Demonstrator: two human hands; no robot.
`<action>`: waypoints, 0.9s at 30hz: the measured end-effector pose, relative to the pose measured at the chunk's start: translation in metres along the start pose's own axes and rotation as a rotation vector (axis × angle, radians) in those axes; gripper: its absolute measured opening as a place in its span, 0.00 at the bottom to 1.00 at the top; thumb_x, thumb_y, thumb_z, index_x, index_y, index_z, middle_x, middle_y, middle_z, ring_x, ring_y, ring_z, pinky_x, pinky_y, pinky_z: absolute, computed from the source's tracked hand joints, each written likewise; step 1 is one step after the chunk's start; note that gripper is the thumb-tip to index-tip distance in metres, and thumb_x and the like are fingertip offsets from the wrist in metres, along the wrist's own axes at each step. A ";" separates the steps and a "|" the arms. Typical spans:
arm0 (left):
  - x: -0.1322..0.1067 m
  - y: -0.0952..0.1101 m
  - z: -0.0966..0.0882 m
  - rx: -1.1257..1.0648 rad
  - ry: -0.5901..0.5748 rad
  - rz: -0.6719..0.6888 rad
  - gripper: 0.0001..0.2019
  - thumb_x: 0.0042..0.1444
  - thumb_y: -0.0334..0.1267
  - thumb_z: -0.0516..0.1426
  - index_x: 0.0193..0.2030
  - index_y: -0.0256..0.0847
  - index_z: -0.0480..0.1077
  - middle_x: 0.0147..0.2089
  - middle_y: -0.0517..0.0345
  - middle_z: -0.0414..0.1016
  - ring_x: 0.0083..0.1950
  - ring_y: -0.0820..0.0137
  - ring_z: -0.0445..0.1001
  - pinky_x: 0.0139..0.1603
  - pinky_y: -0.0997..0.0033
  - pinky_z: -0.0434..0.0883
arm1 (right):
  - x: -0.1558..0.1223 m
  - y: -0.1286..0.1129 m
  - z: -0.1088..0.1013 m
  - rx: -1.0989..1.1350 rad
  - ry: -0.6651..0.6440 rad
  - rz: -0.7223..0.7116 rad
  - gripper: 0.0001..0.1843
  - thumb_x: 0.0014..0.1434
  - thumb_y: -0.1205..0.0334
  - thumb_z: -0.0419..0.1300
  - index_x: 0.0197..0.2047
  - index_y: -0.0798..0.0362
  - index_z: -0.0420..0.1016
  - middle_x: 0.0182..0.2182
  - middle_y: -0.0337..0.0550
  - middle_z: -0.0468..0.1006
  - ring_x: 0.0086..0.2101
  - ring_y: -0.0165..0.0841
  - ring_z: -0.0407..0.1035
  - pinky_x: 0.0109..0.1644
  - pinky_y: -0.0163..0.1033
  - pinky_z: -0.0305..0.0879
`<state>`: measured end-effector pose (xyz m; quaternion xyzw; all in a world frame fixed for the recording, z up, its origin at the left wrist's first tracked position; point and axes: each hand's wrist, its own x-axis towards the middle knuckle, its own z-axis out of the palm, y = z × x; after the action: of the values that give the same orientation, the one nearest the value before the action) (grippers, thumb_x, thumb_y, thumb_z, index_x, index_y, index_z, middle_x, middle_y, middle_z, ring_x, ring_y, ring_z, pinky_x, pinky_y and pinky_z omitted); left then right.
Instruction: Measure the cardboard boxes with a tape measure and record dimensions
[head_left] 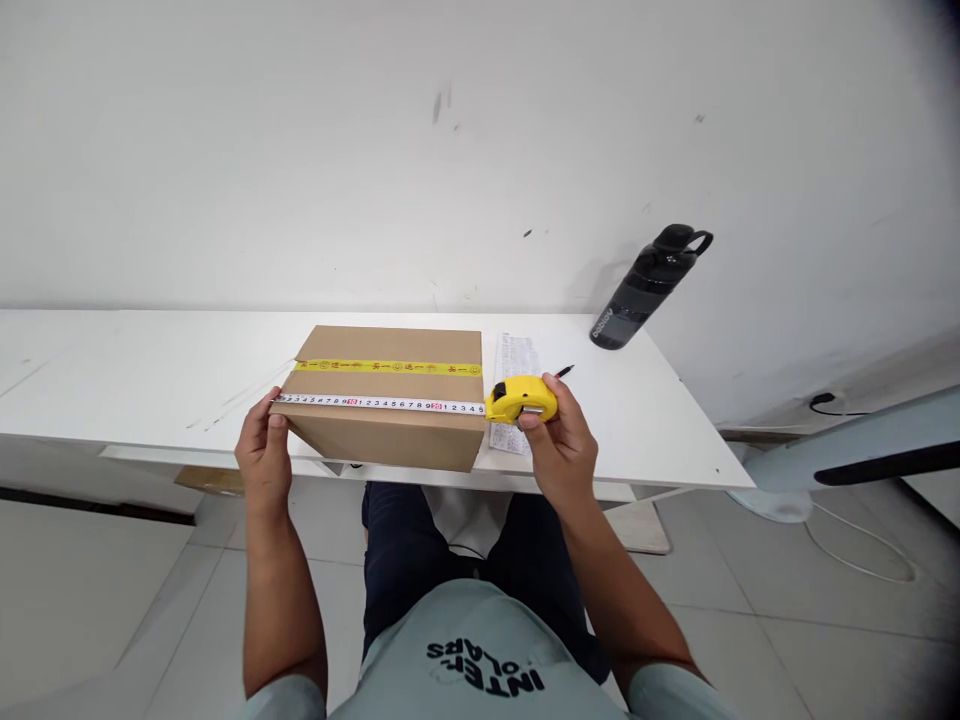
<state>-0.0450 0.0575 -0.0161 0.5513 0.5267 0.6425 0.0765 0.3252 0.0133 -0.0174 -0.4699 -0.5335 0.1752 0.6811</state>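
A closed brown cardboard box (397, 345) sits at the front edge of the white table, with a strip of yellow packing tape (386, 368) across its top. Along the box's near top edge lies the white blade (390, 403) of a tape measure, pulled out from left to right. My left hand (262, 448) pinches the blade's end against the box's left corner. Closed around the yellow tape measure case (517, 398) is my right hand (564, 440), just past the box's right edge. Beneath the case is a sheet of paper with writing (516, 352), partly covered.
A dark water bottle (645, 290) stands at the back right of the table (150, 370). The black tip of a pen (565, 371) shows beside my right hand. The wall runs behind the table, and a cable (862, 560) lies on the floor at right.
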 end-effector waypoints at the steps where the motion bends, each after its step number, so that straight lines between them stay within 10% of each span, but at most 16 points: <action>1: 0.000 -0.001 0.002 -0.006 0.015 -0.004 0.21 0.64 0.54 0.59 0.58 0.46 0.76 0.61 0.52 0.78 0.65 0.61 0.73 0.70 0.59 0.67 | 0.000 0.001 0.000 0.011 0.003 -0.001 0.28 0.62 0.47 0.67 0.63 0.44 0.74 0.58 0.49 0.79 0.57 0.44 0.75 0.60 0.52 0.74; 27: -0.005 -0.009 0.011 -0.005 0.091 -0.005 0.23 0.64 0.54 0.57 0.58 0.42 0.75 0.60 0.48 0.77 0.64 0.60 0.74 0.69 0.55 0.68 | -0.011 -0.017 -0.012 -0.012 0.068 0.026 0.26 0.60 0.53 0.69 0.61 0.42 0.76 0.53 0.45 0.82 0.50 0.42 0.78 0.54 0.51 0.77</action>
<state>-0.0392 0.0645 -0.0278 0.5199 0.5293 0.6682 0.0554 0.3276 -0.0092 -0.0098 -0.4865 -0.5051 0.1648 0.6935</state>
